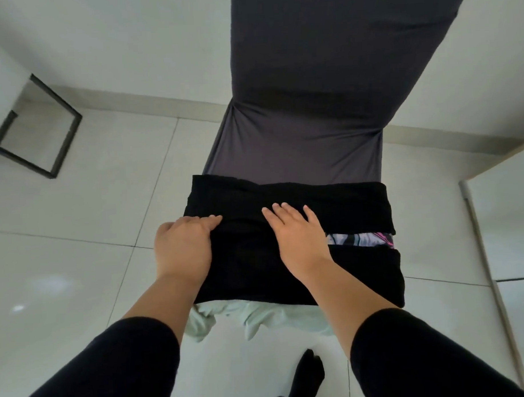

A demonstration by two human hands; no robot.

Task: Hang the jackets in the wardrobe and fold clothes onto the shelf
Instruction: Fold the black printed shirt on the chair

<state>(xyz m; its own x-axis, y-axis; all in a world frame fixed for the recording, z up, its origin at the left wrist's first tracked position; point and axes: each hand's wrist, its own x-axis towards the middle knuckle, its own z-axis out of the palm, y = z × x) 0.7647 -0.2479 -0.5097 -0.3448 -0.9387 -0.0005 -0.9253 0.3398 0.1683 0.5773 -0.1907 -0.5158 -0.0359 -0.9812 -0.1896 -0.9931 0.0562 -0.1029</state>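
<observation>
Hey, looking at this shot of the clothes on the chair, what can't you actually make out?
Head view only:
- Patterned cloth: only a strip shows beneath the black garment.
- Pale garment: mostly hidden by black garment and arms.
- Chair: top cut off by frame edge.
- Wardrobe and shelf: not identifiable.

chair back (338, 47) cut off at 12 o'clock; patterned cloth (360, 241) mostly hidden under black garment (344, 207); metal frame (38, 129) cut at 9 o'clock.
</observation>
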